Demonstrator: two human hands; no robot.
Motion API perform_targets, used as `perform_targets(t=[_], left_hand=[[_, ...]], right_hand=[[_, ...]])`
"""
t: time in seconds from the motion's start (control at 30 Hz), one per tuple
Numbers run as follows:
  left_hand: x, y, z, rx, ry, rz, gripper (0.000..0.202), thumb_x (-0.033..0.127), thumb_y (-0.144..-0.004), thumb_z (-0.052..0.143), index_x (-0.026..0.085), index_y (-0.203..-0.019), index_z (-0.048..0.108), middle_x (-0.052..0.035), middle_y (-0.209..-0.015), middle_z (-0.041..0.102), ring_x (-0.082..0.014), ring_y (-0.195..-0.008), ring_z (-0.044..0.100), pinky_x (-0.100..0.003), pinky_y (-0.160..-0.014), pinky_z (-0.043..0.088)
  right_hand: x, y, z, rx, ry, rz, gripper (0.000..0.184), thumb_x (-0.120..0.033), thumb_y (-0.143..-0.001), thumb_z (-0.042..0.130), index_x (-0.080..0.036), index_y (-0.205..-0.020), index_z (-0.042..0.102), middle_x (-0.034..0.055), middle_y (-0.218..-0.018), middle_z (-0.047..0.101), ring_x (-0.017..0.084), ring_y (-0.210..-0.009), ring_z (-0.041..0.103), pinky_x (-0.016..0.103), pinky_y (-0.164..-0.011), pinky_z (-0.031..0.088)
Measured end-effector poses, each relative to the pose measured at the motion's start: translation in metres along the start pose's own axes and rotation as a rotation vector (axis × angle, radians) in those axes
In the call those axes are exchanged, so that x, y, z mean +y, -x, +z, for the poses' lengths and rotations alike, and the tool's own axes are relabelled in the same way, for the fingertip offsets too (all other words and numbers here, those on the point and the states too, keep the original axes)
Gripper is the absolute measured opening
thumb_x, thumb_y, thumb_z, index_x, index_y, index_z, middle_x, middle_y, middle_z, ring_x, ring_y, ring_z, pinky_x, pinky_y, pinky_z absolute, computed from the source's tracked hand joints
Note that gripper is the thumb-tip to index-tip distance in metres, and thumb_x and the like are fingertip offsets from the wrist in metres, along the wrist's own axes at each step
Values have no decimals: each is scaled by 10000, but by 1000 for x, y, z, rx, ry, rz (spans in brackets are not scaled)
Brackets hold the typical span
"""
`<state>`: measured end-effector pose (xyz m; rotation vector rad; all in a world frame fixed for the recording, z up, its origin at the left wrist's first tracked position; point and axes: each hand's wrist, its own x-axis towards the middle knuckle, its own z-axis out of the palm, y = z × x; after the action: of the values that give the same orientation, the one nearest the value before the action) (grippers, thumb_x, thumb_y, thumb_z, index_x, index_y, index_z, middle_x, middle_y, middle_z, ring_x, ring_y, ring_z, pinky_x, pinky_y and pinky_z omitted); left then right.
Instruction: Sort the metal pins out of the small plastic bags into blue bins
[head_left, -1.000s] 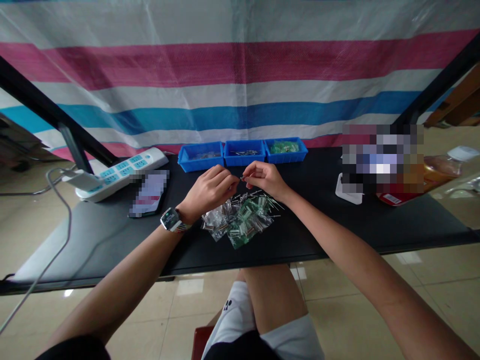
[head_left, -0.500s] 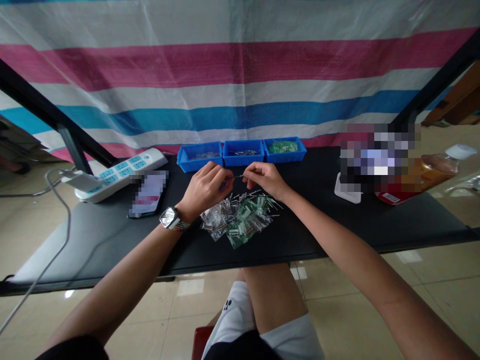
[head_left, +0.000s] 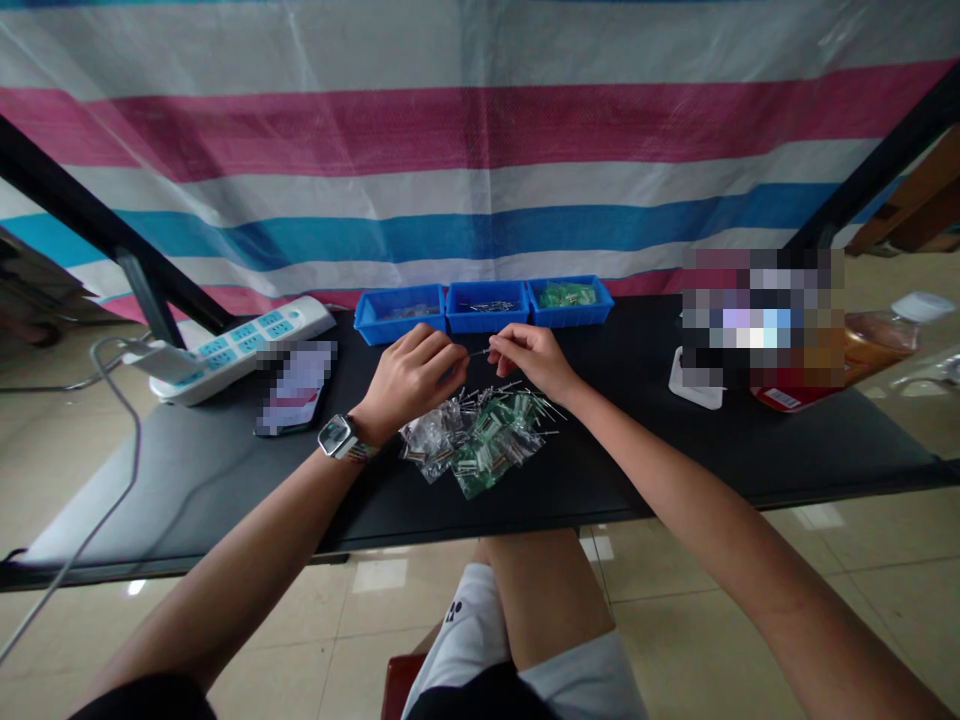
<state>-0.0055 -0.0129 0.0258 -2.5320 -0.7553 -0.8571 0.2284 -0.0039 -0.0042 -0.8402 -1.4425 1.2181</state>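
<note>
A thin metal pin [head_left: 478, 352] spans the gap between my two hands, above the far side of a loose pile. My left hand [head_left: 416, 375], with a watch on its wrist, is closed with its fingertips pinching one end. Thumb and forefinger of my right hand [head_left: 531, 360] pinch the other end. Below them lie clear plastic bags [head_left: 433, 440], green-tinted bags [head_left: 487, 455] with small parts inside, and several loose metal pins [head_left: 551, 408]. Behind my hands stand three blue bins: the left bin [head_left: 367, 318] with clear bags, the middle bin [head_left: 487, 322] with metal pins, the right bin [head_left: 574, 316] with green bags.
On the left of the black table [head_left: 600, 480] are a power strip [head_left: 255, 345] with a plugged-in cable and a phone [head_left: 296, 390]. To the right lie a white object [head_left: 696, 385], a blurred-out item and a bottle [head_left: 877, 335]. A striped sheet hangs behind.
Both hands stay almost in place, with the pin still between their fingertips. My left wrist has turned slightly, and the fingers have shifted a little.
</note>
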Motion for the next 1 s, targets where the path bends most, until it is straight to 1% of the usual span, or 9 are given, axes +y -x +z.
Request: perform_targets(t=[0.17,0.27,0.37,0.57,0.67,0.77,0.9,0.93,1.0], left_hand=[[-1,1,3,13,13,-30,123,199,-1057,595,206,-994,700,-70,-879,695,-239,-850,591,-362,-730,513],[-2,1,5,9,43,-56,138,210,-1068,588,207,-987,700,-65,-876,695,-236,-851,590,-356,-740,518],[-2,2,6,-7,84,-73,141,219,-1070,587,208,-989,702,-66,-883,697,-233,-850,593,-355,-746,520],[-1,1,6,-29,117,-72,138,222,-1075,562,212,-1012,685,-68,-903,707,-234,-857,600,-353,-743,509],[0,0,3,-49,128,-96,142,239,-1081,539,213,-1026,668,-66,-900,715,-238,-856,607,-358,-750,504],[1,-1,2,-139,152,-169,160,271,-1065,526,205,-1016,663,-58,-875,722,-236,-839,638,-364,-751,498],[1,-1,5,-409,168,-282,176,340,-978,582,225,-876,667,-41,-840,732,-236,-802,678,-349,-680,467],[2,0,6,-464,168,-305,180,360,-958,596,230,-852,661,-41,-851,736,-237,-805,685,-343,-663,458],[2,0,7,-520,169,-336,190,396,-937,609,234,-847,651,-47,-886,744,-239,-814,694,-334,-644,449]], right_hand=[[-3,1,1,46,-33,-9,399,-515,-746,898,-207,-839,661,-17,-756,691,121,-582,632,263,-577,546],[-5,1,0,53,-47,-7,331,-415,-720,895,-207,-838,667,-28,-753,670,123,-587,646,263,-582,545],[-7,1,-2,38,-76,12,279,-360,-721,870,-207,-830,664,-31,-749,675,121,-589,647,262,-596,552],[-10,3,-5,-70,-160,101,264,-396,-771,834,-210,-845,662,-21,-772,711,123,-587,652,263,-595,564],[-10,3,-6,-59,-178,106,279,-416,-775,838,-205,-833,664,-14,-748,713,134,-588,666,270,-599,575],[-10,1,-7,11,-167,63,302,-449,-777,834,-204,-797,658,-9,-720,705,136,-585,662,272,-599,579],[-10,-5,-12,131,-87,-29,321,-491,-793,819,-209,-795,665,-1,-781,714,131,-616,672,276,-638,593],[-9,-7,-14,165,-55,-54,316,-493,-802,811,-208,-802,674,3,-803,717,132,-626,678,278,-649,597],[-6,-13,-18,229,24,-103,295,-488,-826,789,-207,-823,700,14,-836,725,136,-642,691,281,-660,601]])
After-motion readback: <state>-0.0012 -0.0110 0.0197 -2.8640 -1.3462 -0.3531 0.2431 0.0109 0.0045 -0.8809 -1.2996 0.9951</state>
